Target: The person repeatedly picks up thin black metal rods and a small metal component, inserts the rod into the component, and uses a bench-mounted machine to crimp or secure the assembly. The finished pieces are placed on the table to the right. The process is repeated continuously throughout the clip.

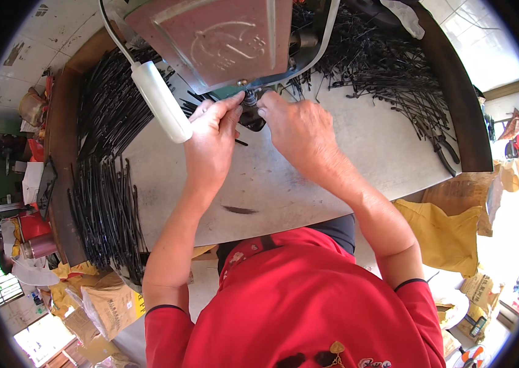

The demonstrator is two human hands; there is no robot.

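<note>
Both hands meet under the head of a bench machine [210,46] with a reddish-brown front cover. My left hand [207,138] is closed, thumb and index finger pinched beside the machine's metal spindle [250,97]. Opposite it, my right hand [301,126] is closed with curled fingers near the same spindle. Whatever the fingers grip is small and mostly hidden. A dark part [252,119] shows between the hands, and a short black rod end [241,142] sticks out beside my left hand.
Bundles of thin black rods [106,214] lie along the table's left side. A tangled heap of black rods [388,67] fills the back right, with pliers [443,150] at its near end. A white lamp [161,101] hangs near my left hand. Raised brown edging [468,110] borders the metal table [321,196].
</note>
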